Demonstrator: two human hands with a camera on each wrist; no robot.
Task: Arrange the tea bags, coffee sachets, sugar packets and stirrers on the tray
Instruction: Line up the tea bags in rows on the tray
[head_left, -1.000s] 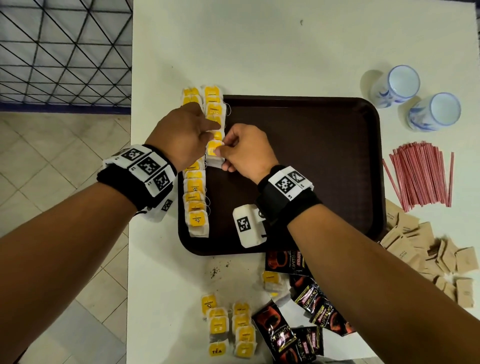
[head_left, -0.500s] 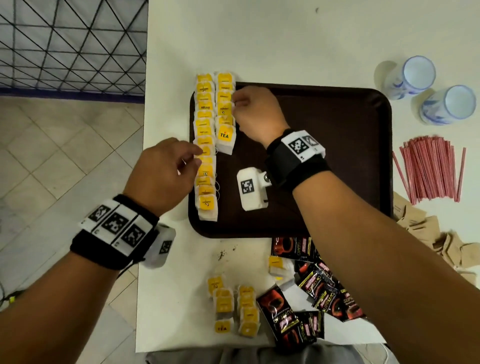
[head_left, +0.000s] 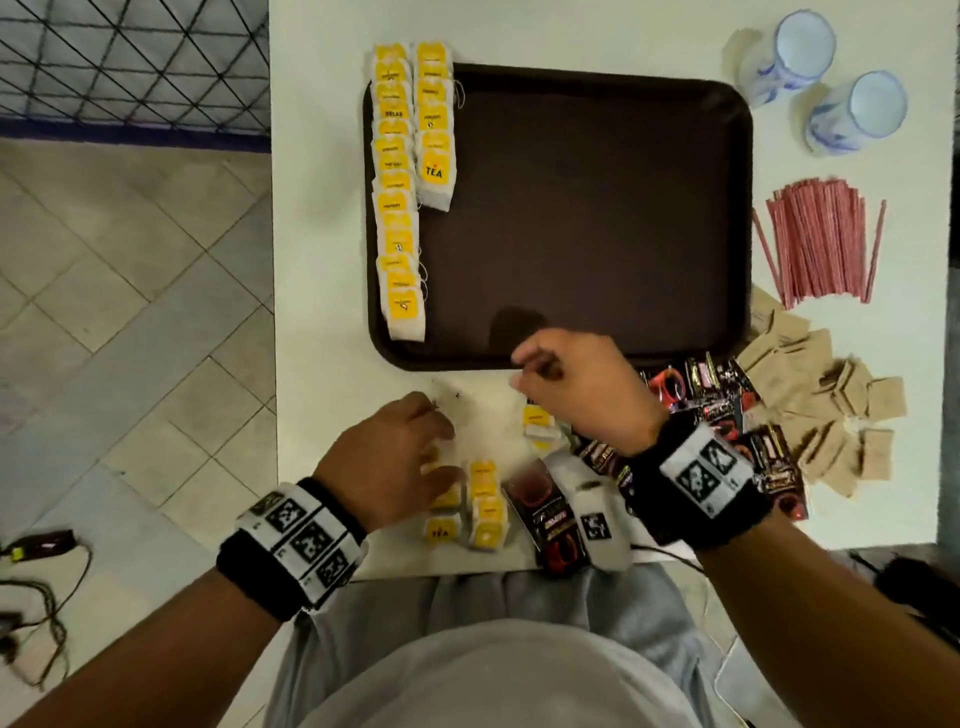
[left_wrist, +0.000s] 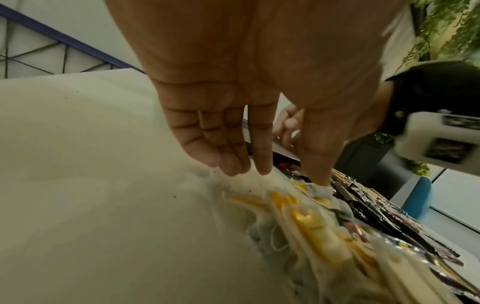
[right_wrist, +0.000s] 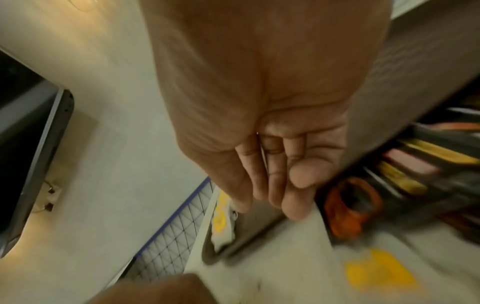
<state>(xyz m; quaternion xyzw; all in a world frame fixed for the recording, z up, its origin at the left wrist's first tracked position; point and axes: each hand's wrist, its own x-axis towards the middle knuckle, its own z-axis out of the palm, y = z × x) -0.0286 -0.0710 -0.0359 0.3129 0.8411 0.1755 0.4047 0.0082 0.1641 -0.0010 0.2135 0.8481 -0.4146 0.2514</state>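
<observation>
Our left hand (head_left: 395, 460) comes down with straight, spread fingers (left_wrist: 262, 164) on the loose tea bags (head_left: 485, 512) at the table's near edge; our right hand (head_left: 576, 384), loosely curled and empty, hangs just beyond. We should pinch one bag by its yellow tag, lift it free of strings, then extend the short second row (head_left: 435, 130) on the tray (head_left: 587, 218).
</observation>
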